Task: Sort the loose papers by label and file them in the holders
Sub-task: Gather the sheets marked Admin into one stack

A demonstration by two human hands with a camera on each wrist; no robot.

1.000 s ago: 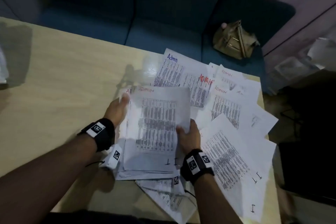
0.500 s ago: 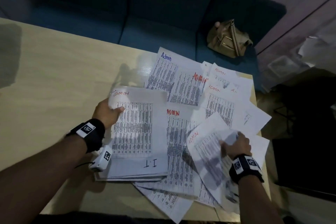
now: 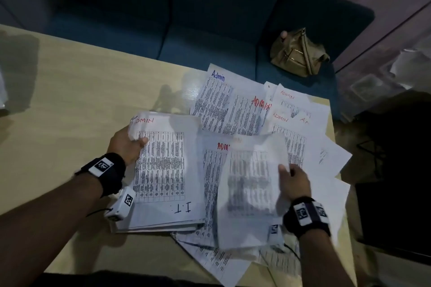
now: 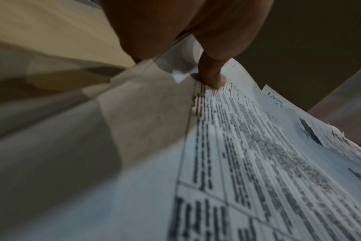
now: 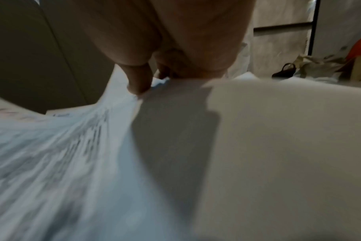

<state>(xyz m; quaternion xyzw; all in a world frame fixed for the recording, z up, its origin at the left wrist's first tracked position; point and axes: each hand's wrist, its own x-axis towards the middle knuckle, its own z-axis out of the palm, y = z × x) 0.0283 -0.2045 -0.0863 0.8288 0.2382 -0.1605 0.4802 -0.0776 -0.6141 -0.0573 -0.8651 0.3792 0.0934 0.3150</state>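
Note:
A stack of printed sheets (image 3: pixel 163 170), its top page marked ADMIN at the far end and I.T. at the near end, is held at its left edge by my left hand (image 3: pixel 127 144), thumb on top (image 4: pixel 211 76). My right hand (image 3: pixel 293 182) pinches the right edge of a single blurred sheet (image 3: pixel 249 189) lifted above the spread. Its thumb and fingers (image 5: pixel 140 84) crease the paper (image 5: pixel 72 154). More loose sheets (image 3: pixel 233 105) labelled Admin or ADMIN fan over the table's right part. No holders are in view.
The tan wooden table (image 3: pixel 70 100) shows bare wood on its left half. A dark blue sofa (image 3: pixel 186 18) runs along the far edge, with a tan bag (image 3: pixel 298 53) on its seat. Some papers overhang the table's right and near edges.
My right hand has pinched a sheet from the right side of the spread, lifted it and carried it left toward the stack. My left hand still holds the stack in place.

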